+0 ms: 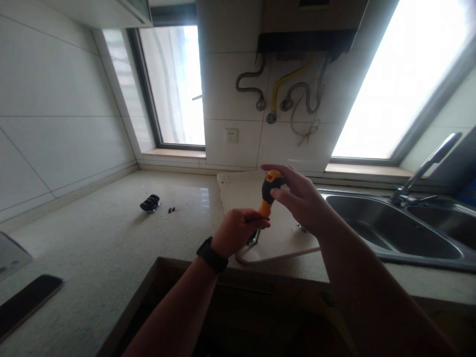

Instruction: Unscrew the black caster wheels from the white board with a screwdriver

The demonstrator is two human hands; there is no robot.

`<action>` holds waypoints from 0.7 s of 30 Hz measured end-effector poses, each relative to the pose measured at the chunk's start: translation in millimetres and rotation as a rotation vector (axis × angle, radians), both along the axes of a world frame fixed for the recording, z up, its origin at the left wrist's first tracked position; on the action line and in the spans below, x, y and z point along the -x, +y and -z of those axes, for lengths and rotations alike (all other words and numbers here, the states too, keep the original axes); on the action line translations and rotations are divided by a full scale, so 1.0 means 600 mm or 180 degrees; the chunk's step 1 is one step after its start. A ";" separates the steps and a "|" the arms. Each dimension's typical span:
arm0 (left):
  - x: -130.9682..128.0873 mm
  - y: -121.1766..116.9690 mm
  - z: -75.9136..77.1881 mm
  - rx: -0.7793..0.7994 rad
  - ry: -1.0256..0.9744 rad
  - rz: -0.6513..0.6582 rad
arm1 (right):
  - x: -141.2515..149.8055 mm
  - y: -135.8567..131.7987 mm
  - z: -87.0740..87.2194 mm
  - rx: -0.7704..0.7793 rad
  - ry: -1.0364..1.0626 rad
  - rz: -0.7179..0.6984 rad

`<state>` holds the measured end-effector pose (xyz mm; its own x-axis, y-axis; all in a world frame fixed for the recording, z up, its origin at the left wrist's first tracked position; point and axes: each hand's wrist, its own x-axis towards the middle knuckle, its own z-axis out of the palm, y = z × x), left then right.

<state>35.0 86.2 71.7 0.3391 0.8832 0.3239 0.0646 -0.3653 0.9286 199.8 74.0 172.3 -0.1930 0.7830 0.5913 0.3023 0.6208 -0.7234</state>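
I see the right hand (299,198) grasping the screwdriver (267,191) up top, presumably for torque — left hand (238,230) pinching it lower, likely steadying it over the panel's (284,242) metal fitting (253,242).

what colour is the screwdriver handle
The screwdriver handle is yellow-orange and black; it shows in the head view, the only one here.

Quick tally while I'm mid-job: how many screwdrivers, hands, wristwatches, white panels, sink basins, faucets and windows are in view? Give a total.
Screwdriver: 1
Hands: 2
Wristwatch: 1
White panel: 1
Sink basins: 2
Faucet: 1
Windows: 2
Total: 10
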 end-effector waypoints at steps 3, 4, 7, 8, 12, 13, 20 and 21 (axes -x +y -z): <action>0.002 -0.001 -0.003 -0.0011 0.0071 -0.0029 | 0.003 -0.003 -0.004 0.0196 -0.0048 0.0134; 0.003 -0.001 -0.005 -0.0019 0.0087 -0.0048 | 0.004 -0.004 -0.004 0.0275 -0.0009 0.0132; 0.003 -0.002 -0.010 -0.0013 0.0106 -0.0155 | 0.003 -0.006 -0.003 0.0350 0.0156 0.0010; 0.003 -0.002 -0.011 -0.0006 0.0099 -0.0193 | 0.003 -0.007 -0.003 0.0342 0.0201 -0.0088; 0.002 0.001 -0.011 -0.0091 0.0118 -0.0318 | 0.002 -0.011 -0.002 0.0365 0.0192 -0.0579; 0.001 0.002 -0.010 -0.0122 0.0138 -0.0336 | 0.003 -0.011 -0.003 0.0386 0.0187 -0.0666; -0.001 0.003 -0.007 -0.0335 0.0203 -0.0436 | 0.008 -0.008 -0.008 0.0290 -0.0273 0.0000; -0.002 0.004 -0.006 -0.0334 0.0192 -0.0429 | 0.008 -0.008 -0.008 0.0317 -0.0303 0.0097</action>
